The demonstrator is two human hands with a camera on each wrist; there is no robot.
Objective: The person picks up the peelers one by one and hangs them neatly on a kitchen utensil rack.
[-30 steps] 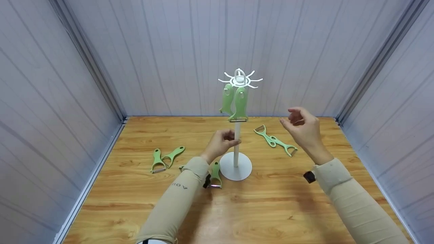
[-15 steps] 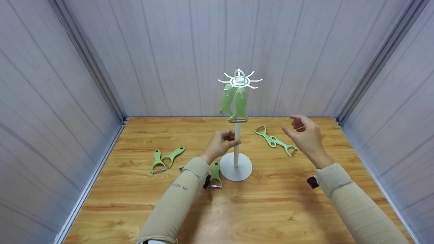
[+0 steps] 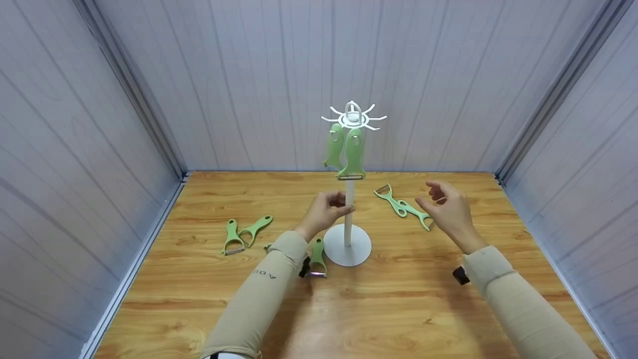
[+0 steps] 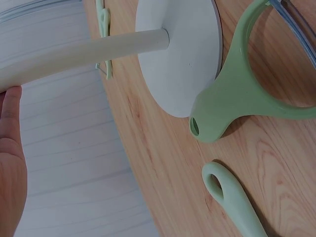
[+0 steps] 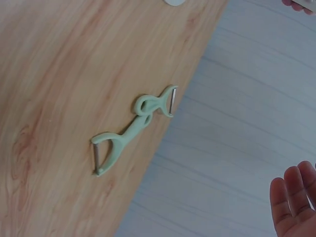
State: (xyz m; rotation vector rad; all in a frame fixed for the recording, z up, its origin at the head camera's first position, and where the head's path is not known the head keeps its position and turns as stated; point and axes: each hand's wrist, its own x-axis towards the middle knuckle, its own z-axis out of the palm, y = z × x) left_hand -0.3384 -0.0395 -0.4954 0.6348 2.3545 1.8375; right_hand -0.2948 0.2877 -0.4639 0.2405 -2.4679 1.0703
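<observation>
My left hand [image 3: 321, 212] grips the upright pole of a white hook stand [image 3: 348, 230], thumb across its front. Two green peelers, a front one [image 3: 354, 154] and one beside it [image 3: 333, 149], hang from the stand's hooks. To the right of the stand, two light green peelers lie with handle ends overlapping: a far one [image 3: 390, 199] and a near one [image 3: 416, 213]. My right hand [image 3: 451, 209] is raised just beside the near peeler, fingers loosely bent and holding nothing. In the right wrist view, its fingers [image 5: 295, 192] are apart from the pair.
Left of the stand lie two more green peelers, an upright one [image 3: 232, 234] and a slanted one [image 3: 256, 229]. Another peeler [image 3: 317, 252] lies by the round base [image 3: 359, 249], and one more handle [image 4: 237, 200] shows beside it. Panelled walls [image 3: 249, 89] enclose the wooden table [image 3: 389, 309].
My right hand has come down toward the two peelers on the right. My left hand keeps its hold on the pole, and the hanging peelers stay in place.
</observation>
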